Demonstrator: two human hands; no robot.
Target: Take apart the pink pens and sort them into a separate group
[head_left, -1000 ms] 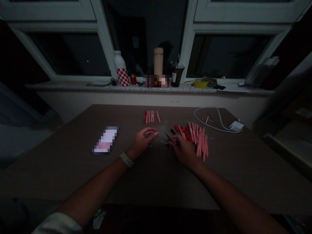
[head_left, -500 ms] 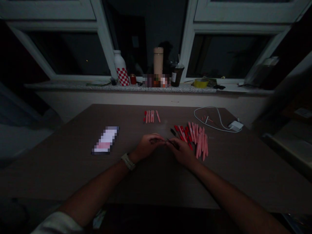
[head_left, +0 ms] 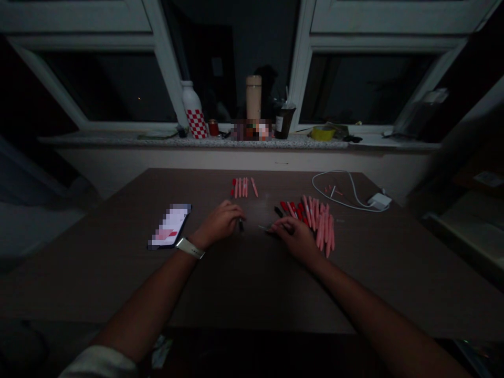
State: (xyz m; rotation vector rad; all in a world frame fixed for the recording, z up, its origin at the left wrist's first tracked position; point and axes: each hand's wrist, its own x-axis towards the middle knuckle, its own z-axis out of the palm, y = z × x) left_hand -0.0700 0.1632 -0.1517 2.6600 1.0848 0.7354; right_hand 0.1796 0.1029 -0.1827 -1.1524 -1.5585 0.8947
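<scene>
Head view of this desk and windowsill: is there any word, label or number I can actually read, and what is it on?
None can be read.
Cup on the windowsill: pale label, too small to read.
Phone on the table: screen too blurred to read.

- a phone (head_left: 170,226) near the worktop's (head_left: 98,278) left edge, its screen blurred
- a white charger (head_left: 379,200) near the far right corner, its cable (head_left: 334,190) looping left
- on the granite sill (head_left: 118,140) beyond the far edge: a checkered bottle (head_left: 196,123), a beige flask (head_left: 254,97), a dark cup (head_left: 283,123), a yellow roll (head_left: 323,133)
</scene>
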